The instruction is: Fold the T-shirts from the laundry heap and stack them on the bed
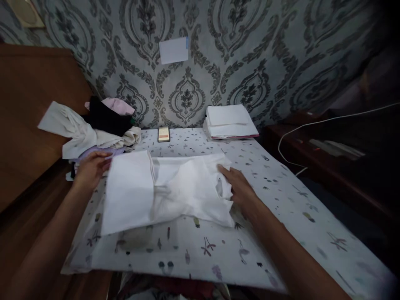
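A white cloth, probably a garment, is held just above the bed-like surface, its left part folded over into a flat, smooth rectangle. Its middle is gathered and creased, and the right edge looks ragged with folds. My left hand is closed at the upper left corner of the cloth, fingertips partly hidden behind it. At the right edge, my right hand pinches the cloth with the thumb on top; its other fingers are hidden underneath.
A patterned sheet covers the surface. Rumpled clothes lie at the back left, beside a wooden panel. A phone-like device and a white folded stack are by the wall. A white cable hangs at right.
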A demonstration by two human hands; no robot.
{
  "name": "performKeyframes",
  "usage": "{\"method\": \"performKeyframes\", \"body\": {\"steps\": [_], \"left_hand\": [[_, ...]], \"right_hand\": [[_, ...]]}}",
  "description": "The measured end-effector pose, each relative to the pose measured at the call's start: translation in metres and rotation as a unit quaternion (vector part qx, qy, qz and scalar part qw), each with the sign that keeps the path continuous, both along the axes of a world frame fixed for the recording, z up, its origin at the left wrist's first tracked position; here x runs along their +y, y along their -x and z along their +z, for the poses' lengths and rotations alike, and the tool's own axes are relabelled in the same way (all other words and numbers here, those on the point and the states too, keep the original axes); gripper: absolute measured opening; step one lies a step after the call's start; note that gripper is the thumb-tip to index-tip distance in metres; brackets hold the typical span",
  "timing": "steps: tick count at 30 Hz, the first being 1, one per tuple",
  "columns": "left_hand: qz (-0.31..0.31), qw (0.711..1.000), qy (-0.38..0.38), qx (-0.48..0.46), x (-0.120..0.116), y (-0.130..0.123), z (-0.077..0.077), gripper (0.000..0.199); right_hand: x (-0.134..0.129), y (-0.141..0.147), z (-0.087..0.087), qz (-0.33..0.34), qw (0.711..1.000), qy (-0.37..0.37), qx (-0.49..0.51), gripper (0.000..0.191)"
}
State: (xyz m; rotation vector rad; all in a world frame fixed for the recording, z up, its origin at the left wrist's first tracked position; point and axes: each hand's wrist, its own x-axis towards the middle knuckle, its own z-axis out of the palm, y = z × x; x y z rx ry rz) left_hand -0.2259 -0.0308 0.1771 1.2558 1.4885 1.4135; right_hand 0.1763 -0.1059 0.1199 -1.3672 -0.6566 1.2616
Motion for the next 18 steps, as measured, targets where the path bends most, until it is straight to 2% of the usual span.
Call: {"method": "performKeyframes", "body": {"steps": [2, 5, 7, 11, 13, 15, 16, 18], "left_hand": [[0.007, 1.0, 0.002, 0.008, 0.0, 0.003, -0.017, 0.021], [-0.057, 0.984, -0.023, 0.167, -0.018, -0.014, -0.036, 0.02], [-0.133, 0.947, -0.035, 0.289, -0.036, -0.033, -0.041, 0.022], [-0.252, 0.848, -0.005, 0.466, -0.066, -0.069, -0.045, 0.025], [-0.259, 0.804, 0.018, 0.534, -0.075, -0.079, -0.05, 0.029], [-0.247, 0.775, 0.034, 0.58, -0.077, -0.084, -0.059, 0.025], [-0.241, 0.773, 0.04, 0.586, -0.076, -0.083, -0.063, 0.02], [-0.236, 0.788, 0.055, 0.566, -0.07, -0.079, -0.069, 0.013]], "right_hand": [[0.003, -0.01, -0.007, -0.015, 0.998, -0.008, -0.066, 0.029], [0.006, -0.016, -0.021, 0.012, 0.989, -0.006, -0.146, 0.04], [0.006, -0.016, -0.028, 0.033, 0.979, -0.005, -0.201, 0.049], [-0.001, -0.007, -0.036, 0.073, 0.952, 0.001, -0.299, 0.073], [-0.008, -0.002, -0.04, 0.083, 0.93, -0.01, -0.357, 0.081], [-0.014, 0.0, -0.045, 0.091, 0.907, -0.028, -0.41, 0.082], [-0.016, 0.0, -0.047, 0.093, 0.899, -0.033, -0.426, 0.081], [-0.017, -0.001, -0.051, 0.092, 0.896, -0.034, -0.434, 0.077]]}}
